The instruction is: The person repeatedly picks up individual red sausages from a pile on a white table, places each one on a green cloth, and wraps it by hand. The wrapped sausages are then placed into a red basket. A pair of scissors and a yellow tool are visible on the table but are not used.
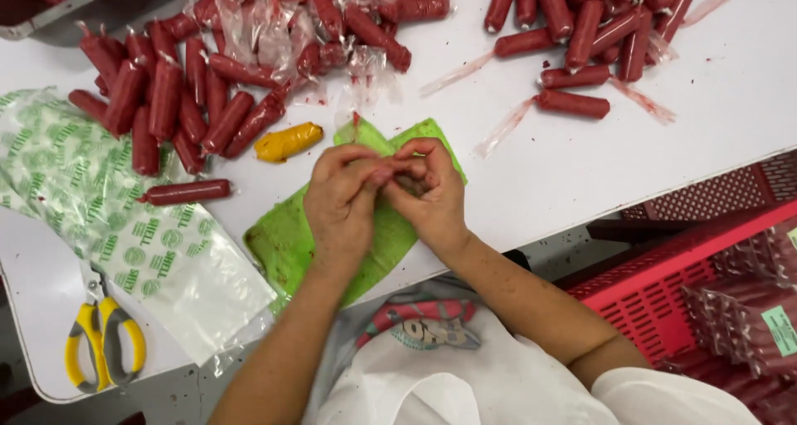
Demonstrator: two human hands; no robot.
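At the centre of the frame, a small red piece in clear thin plastic wrapping point(390, 173) is pinched between the fingertips of the left hand point(342, 202) and the right hand point(432, 194), both closed on it above a green cloth point(282, 238). It looks light, soft and probably slippery; the wrapper's twisted end seems the surest hold. Red plastic-cased sausages point(166, 101) lie at upper left.
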